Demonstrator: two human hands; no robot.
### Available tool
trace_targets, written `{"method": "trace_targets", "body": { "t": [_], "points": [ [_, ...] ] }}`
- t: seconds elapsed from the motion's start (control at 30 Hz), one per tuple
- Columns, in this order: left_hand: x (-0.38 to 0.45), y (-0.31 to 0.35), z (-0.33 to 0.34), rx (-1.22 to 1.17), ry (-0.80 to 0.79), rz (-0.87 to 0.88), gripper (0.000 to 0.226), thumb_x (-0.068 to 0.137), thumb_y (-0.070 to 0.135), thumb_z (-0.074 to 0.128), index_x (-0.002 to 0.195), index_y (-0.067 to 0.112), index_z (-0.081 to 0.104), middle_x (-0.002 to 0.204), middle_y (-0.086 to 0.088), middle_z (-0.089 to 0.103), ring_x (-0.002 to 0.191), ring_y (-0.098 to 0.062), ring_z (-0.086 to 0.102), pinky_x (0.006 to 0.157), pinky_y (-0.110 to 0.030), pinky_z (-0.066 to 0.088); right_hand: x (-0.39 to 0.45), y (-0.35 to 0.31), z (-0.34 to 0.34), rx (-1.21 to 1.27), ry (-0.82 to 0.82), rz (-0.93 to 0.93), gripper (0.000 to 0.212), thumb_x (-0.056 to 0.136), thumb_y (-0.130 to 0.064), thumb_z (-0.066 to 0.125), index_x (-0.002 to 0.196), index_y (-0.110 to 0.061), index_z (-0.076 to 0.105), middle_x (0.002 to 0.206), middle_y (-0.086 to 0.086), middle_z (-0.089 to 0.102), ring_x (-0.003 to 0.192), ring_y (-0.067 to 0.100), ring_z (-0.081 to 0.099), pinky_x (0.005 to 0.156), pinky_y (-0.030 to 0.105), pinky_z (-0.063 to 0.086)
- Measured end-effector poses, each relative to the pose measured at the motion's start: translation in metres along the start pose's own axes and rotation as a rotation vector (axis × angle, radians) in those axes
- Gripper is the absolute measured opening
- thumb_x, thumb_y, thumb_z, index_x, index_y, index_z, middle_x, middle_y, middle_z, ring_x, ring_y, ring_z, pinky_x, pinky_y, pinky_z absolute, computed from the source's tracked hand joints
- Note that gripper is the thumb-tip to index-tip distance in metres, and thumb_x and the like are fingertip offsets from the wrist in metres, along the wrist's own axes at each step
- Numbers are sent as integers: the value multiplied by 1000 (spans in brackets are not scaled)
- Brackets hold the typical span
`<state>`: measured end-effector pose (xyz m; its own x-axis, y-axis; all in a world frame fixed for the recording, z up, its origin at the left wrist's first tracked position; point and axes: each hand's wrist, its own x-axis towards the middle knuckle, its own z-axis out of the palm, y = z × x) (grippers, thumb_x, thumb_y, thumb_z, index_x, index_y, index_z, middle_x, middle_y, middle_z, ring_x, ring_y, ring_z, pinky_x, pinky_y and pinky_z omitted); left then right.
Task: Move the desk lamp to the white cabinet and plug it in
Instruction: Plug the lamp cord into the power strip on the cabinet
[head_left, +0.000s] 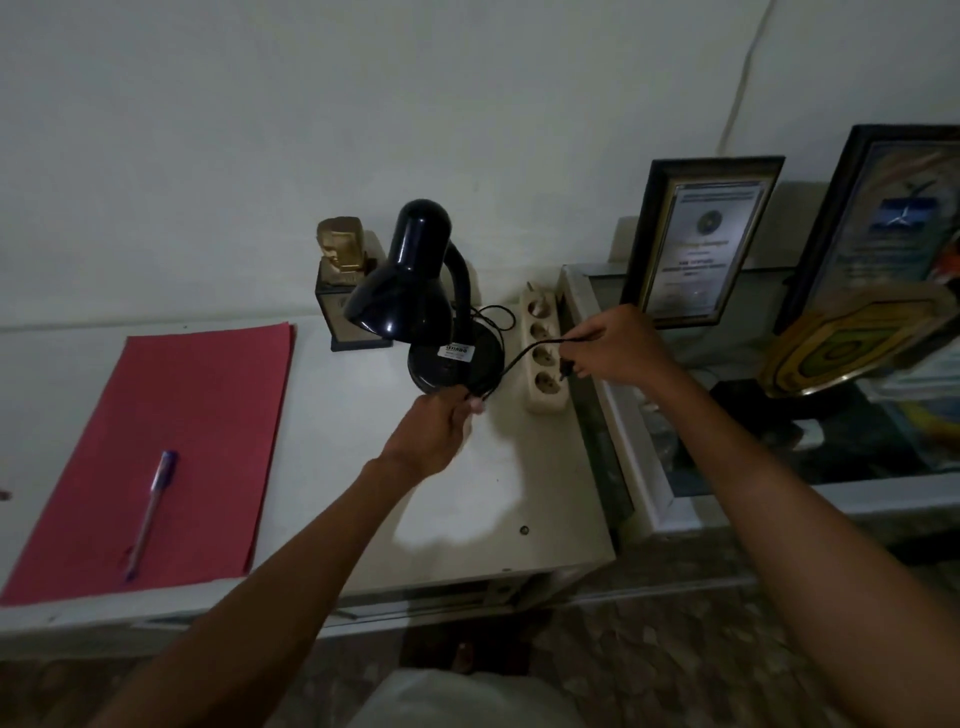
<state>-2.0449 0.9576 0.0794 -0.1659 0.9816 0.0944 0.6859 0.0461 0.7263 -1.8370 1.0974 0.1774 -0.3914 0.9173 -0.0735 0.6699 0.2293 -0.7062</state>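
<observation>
A black desk lamp (415, 291) with a bent neck stands on the white cabinet (467, 493) near the wall. Its black cord (524, 356) runs from the base toward the right. My left hand (439, 426) pinches the cord just in front of the lamp's base. My right hand (613, 345) holds the cord's plug end just above the nearest socket of a cream power strip (543, 353) lying along the cabinet's right edge. The plug's pins are partly hidden by my fingers.
A red folder (171, 447) with a purple pen (150, 512) lies on the cabinet's left part. A gold trophy (345, 280) stands behind the lamp. To the right, a glass-topped cabinet (727, 467) holds framed certificates (698, 241) and a wooden plaque (852, 343).
</observation>
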Motion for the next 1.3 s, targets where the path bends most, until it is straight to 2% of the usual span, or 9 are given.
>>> {"method": "trace_targets", "body": {
  "t": [0.2, 0.33, 0.47, 0.6, 0.73, 0.87, 0.93, 1.03, 1.3],
  "points": [
    [21, 3, 4, -46, -71, -94, 21, 95, 5, 51, 105, 5, 69, 105, -11, 74, 99, -29, 70, 92, -46, 56, 20, 8, 10, 19, -46, 104, 14, 85, -11, 78, 97, -6, 77, 82, 13, 78, 70, 17, 77, 71, 35, 65],
    [37, 12, 8, -105, -13, -243, 23, 96, 25, 56, 113, 13, 66, 104, -8, 75, 97, -28, 71, 90, -44, 56, 35, 7, 9, -87, 0, 18, 12, 84, -11, 76, 94, -3, 75, 89, 19, 77, 79, 30, 76, 78, 53, 62],
    [43, 12, 13, -252, -12, -238, 25, 93, 0, 61, 117, -6, 57, 116, -23, 69, 105, -37, 69, 85, -38, 59, 47, 4, 15, -153, -60, 13, 23, 85, -9, 78, 107, -2, 73, 100, 18, 76, 85, 28, 75, 83, 48, 62],
    [42, 9, 13, -237, 61, -296, 18, 95, 22, 59, 106, 8, 60, 96, -9, 73, 89, -29, 71, 76, -30, 58, 58, 5, 24, -236, -89, 12, 29, 84, -7, 77, 112, -4, 72, 103, 16, 75, 90, 27, 74, 79, 38, 62],
    [39, 0, 12, -302, 47, -207, 19, 92, -5, 59, 111, -3, 57, 99, -15, 70, 82, -25, 68, 74, -30, 56, 64, 8, 34, -203, -101, 73, 53, 85, -5, 78, 134, -1, 58, 120, 19, 70, 97, 29, 73, 85, 41, 62],
    [38, -4, 7, -303, 88, -236, 21, 97, 5, 58, 117, 1, 61, 101, -10, 74, 79, -15, 71, 75, -28, 59, 60, 15, 41, -70, -49, 109, 23, 85, -7, 80, 104, 0, 68, 95, 23, 76, 65, 21, 76, 63, 34, 65],
    [38, -3, 6, -330, 123, -251, 21, 98, 12, 59, 116, 1, 62, 99, -12, 75, 84, -22, 73, 79, -33, 60, 56, 18, 44, -58, -10, 91, 18, 82, -10, 84, 91, 1, 73, 84, 21, 77, 61, 20, 76, 63, 38, 65],
    [36, 0, 6, -387, 121, -266, 24, 99, 10, 57, 120, -1, 59, 101, -15, 74, 86, -26, 73, 80, -36, 60, 51, 17, 43, -67, 19, 89, 21, 77, -13, 88, 83, 4, 77, 67, 13, 75, 51, 14, 73, 54, 29, 63],
    [39, 6, 9, -495, 110, -290, 21, 98, 14, 58, 112, -1, 62, 96, -11, 73, 86, -33, 72, 80, -41, 59, 44, 11, 42, -193, 63, 26, 31, 78, -21, 88, 78, 7, 77, 70, 16, 75, 65, 22, 74, 70, 40, 63]
  ]
}}
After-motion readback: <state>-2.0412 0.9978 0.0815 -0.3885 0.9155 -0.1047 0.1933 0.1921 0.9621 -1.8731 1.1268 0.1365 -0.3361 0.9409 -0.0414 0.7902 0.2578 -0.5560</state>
